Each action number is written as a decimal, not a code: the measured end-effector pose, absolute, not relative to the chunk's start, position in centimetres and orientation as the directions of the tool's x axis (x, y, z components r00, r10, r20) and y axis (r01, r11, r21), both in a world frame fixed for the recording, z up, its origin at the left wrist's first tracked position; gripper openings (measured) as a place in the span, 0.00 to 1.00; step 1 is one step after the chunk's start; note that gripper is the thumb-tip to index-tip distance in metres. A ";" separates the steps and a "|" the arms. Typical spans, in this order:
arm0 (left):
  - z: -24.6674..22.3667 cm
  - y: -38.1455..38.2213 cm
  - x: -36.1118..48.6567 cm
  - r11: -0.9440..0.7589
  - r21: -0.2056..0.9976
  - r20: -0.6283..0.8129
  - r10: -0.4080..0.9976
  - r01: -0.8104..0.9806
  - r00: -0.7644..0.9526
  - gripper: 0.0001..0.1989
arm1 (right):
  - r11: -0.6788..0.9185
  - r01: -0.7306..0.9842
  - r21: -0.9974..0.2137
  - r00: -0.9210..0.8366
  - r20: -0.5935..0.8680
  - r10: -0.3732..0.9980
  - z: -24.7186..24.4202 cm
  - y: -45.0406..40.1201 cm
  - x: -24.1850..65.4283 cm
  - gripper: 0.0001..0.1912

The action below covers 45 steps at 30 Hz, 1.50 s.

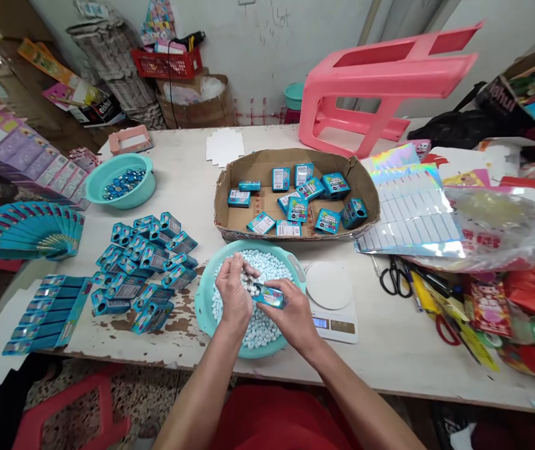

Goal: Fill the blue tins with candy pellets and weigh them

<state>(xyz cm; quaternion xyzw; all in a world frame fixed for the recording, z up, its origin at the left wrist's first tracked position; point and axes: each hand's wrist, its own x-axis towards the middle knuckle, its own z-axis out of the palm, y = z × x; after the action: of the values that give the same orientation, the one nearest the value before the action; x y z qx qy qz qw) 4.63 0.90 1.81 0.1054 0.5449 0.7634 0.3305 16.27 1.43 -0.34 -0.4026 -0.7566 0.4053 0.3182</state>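
Over a turquoise basin [204,294] full of small pale candies [267,265], my two hands are close together. My right hand [293,312] grips a small blue candy box [270,296], tilted with one end toward the left hand. My left hand [234,290] is curled around several whitish candies [250,281] at that end of the box. Behind the basin, a cut-down cardboard box [237,226] holds several similar blue boxes. More blue boxes [127,285] stand in a cluster on the table to the left.
Right of the basin is a kitchen scale [342,328] with a round white plate. Scissors [395,278], pens and shiny sticker sheets [412,215] lie further right. A turquoise bowl [143,194] holds blue metallic pieces. A pink plastic stool [375,81] rests on the table's far side.
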 end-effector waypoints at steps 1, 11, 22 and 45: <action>1.9 0.9 4.6 -0.188 0.901 -0.199 0.623 -0.392 -0.756 0.16 | 0.347 0.350 -0.870 -0.467 0.159 0.870 -0.3 1.4 16.2 0.16; 1.6 0.4 3.3 -0.151 0.896 -0.205 0.692 -0.417 -0.692 0.16 | 0.312 0.375 -0.873 -0.411 0.145 0.900 -0.8 0.9 14.3 0.16; 1.2 0.6 2.0 -0.103 0.918 -0.191 0.731 -0.383 -0.655 0.15 | 0.304 0.359 -0.883 -0.314 0.192 0.930 -1.3 -0.2 12.7 0.17; -1.0 7.9 -4.9 0.302 0.648 -0.046 0.932 0.699 -0.360 0.18 | 0.157 0.131 -0.979 -0.218 0.126 0.968 -0.7 7.9 25.4 0.18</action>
<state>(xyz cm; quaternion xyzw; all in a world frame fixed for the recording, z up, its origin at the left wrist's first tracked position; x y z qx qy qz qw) -4.92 7.90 -1.02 0.5240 0.7782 0.2727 0.2134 25.38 7.91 -0.74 -0.4430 -0.6198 0.4744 0.4411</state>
